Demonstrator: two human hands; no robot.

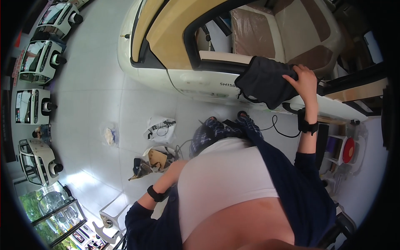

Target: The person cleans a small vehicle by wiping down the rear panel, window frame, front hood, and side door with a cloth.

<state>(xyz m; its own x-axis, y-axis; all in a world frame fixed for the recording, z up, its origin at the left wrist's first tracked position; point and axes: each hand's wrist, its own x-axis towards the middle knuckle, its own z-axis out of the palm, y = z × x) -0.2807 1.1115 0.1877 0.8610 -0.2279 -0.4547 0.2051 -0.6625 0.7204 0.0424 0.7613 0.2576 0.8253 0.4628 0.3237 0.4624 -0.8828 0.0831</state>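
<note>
Black fabric piece (266,82), baggy in shape, is what we have in our right hand (304,81), across the lower edge of an open side window of a white-and-tan vehicle (168,50). It hangs in front of the white door (198,81), with a dark strap (251,99) showing under it; whether it rests on the edge we cannot tell. We have that hand clamped on its right end, thumb on the near face and fingers toward the top. Our left hand (178,166) is low beside our waist, its fingers hidden by our body, so we cannot tell whether they are apart or together.

Through the window we see a cream-and-brown seat (256,37) partly under clear film. Below the door, to our right, curves a black cable (276,125). On the grey floor (91,112) to our left lie a white plastic bag (156,132) with dark cord, an open bag holding a cardboard piece (158,159), near our left hand, and, farther off, a small clear bag (110,135). At our right we see a red disc (348,150); small white vehicles (31,106) line the far left.
</note>
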